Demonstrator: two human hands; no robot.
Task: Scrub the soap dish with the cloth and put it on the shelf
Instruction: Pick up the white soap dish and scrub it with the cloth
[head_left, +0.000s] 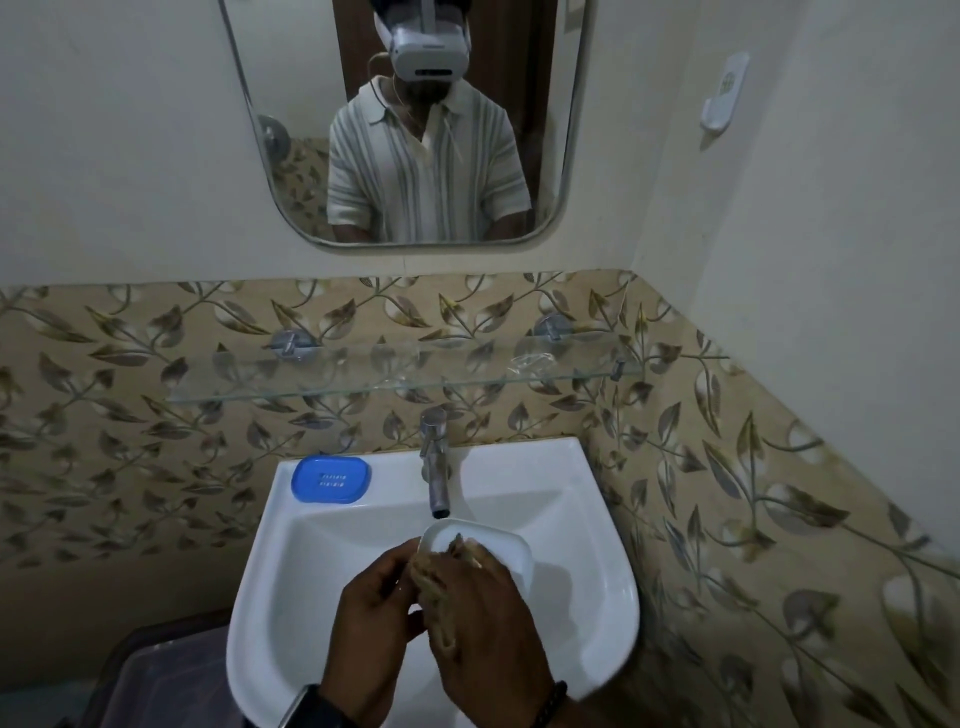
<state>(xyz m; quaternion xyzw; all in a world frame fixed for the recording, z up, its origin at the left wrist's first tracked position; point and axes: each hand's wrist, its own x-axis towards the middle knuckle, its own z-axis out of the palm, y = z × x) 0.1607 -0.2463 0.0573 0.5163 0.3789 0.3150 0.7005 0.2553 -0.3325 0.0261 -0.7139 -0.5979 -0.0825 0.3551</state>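
We hold the white soap dish (498, 551) over the basin of the white sink (332, 571), just below the spout of the chrome tap (435, 462), tilted so that its hollow faces us. Our left hand (371, 618) is curled around the dish's near-left edge, fingers closed on it at about 9 o'clock from the dish. Our right hand (488, 629) is closed over a wadded beige cloth (434, 597) and presses it against the dish's near rim and inner face; the cloth bunches between the two hands. A dark watch sits on the left wrist and a dark beaded band on the right. On the sink's back ledge, at 10 o'clock from the dish, lies a blue soap dish lid (331, 478), flat, well apart from our hands. Above the tap, at 12 o'clock, runs the glass shelf (291, 387) on two metal brackets against the leaf-patterned tiles, with a scrap of clear plastic (535, 364) toward its right end. Higher still hangs the mirror (563, 156).
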